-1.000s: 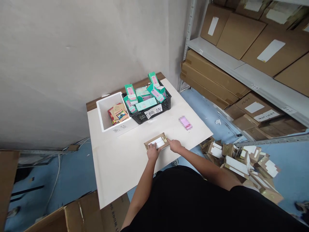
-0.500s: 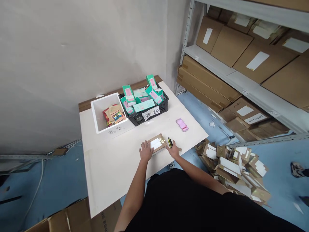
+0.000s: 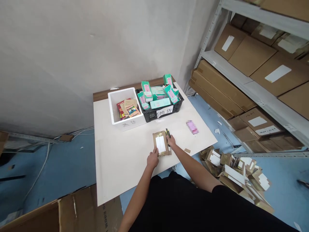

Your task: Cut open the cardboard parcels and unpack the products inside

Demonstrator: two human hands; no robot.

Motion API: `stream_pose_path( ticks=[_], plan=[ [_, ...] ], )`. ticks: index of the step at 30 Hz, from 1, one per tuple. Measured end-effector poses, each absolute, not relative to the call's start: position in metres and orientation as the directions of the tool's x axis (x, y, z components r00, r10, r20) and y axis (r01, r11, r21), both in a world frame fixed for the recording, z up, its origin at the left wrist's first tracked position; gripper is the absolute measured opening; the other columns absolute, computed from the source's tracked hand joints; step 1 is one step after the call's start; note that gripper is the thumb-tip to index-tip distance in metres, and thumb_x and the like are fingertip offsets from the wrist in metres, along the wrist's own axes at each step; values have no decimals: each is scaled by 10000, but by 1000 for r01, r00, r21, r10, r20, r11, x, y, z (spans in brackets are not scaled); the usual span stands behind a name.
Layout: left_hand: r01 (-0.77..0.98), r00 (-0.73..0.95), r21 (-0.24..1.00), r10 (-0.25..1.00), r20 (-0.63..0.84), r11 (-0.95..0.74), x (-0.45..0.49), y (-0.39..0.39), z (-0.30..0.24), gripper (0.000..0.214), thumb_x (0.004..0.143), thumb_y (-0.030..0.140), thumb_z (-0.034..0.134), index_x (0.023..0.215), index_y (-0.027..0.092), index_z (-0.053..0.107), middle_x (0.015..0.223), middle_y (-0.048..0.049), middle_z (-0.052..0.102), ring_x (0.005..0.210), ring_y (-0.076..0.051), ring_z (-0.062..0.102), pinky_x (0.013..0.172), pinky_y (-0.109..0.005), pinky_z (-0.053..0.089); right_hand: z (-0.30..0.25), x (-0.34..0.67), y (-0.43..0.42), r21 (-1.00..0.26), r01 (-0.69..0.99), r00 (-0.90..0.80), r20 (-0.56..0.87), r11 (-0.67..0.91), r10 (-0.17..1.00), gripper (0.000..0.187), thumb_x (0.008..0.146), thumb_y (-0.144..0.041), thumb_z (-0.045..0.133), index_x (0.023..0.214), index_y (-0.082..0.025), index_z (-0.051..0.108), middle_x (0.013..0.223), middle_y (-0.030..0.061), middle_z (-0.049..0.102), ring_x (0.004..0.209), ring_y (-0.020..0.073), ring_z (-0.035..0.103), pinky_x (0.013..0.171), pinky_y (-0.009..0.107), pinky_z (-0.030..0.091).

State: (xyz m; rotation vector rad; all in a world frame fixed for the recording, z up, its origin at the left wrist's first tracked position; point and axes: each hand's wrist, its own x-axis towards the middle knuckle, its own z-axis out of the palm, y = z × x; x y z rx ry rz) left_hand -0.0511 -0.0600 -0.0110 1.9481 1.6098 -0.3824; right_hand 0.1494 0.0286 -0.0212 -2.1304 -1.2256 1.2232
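A small taped cardboard box [image 3: 156, 137] with a white label lies on the white table [image 3: 120, 151] in front of me, its long side pointing away from me. My left hand [image 3: 153, 158] grips its near left corner, thumb on the top face. At the box's right edge, my right hand [image 3: 171, 141] is closed around a black and yellow utility knife [image 3: 168, 133]. The knife points away from me; whether its blade is out is too small to tell. A small brown cardboard scrap [image 3: 187, 150] lies right of the box, near the table edge.
Behind the box stand a white foam bin [image 3: 129, 124] holding booklets and a black crate [image 3: 154, 115] full of green boxes. A blurred pink item [image 3: 192, 127] lies to the right. Opened cartons [image 3: 233, 174] are piled on the floor beside a loaded shelf [image 3: 241, 71].
The cardboard box has turned from lying crosswise to lengthwise. My left hand has moved from its left end to the near corner, my right hand to its right side. My view has shifted left.
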Motion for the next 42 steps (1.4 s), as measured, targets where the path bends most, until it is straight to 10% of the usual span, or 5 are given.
stream_pose_path(
  ticks=[6,12,21,32,42],
  plan=[
    [968,56,235,839,-541,87,-130,-45,-14,711,949,182,446,1653,220,356,1726,-151,347,1451,-321,507,1076,-444,526,-29,120,2,-830,54,331,-510,-556,794,440,970,-630,511,1037,-202,588,999,92,747,864,198,719,677,253,536],
    [926,299,366,778,-552,-96,-149,-61,-26,929,877,109,489,1716,345,166,1794,-4,183,1610,-332,280,1124,-486,495,-34,86,-18,-748,125,259,-610,-652,749,440,894,-663,581,888,-224,556,962,94,749,899,219,723,690,254,533],
    [909,-46,360,907,-418,212,-235,-85,-24,724,972,205,447,1682,224,308,1748,-95,323,1586,-257,354,1222,-410,430,2,33,-26,-824,-18,-62,-564,-566,823,277,993,-497,585,1079,-235,559,1113,124,785,1021,247,767,765,329,616],
    [931,299,346,791,-534,-117,-265,-43,-3,1292,648,485,887,1708,327,165,1803,-89,73,1636,-416,175,1177,-502,435,16,-19,-22,-772,418,-71,-554,-479,830,258,996,-327,541,1231,-221,557,811,-35,691,463,99,580,506,212,479],
    [952,243,288,834,-495,-106,-255,-49,-13,1229,659,480,909,1685,419,234,1802,-48,137,1600,-465,250,1123,-554,471,40,-72,6,-464,886,-236,-455,-3,859,603,1006,-165,491,1594,-288,441,1267,83,752,1154,255,717,958,337,525]
  ],
)
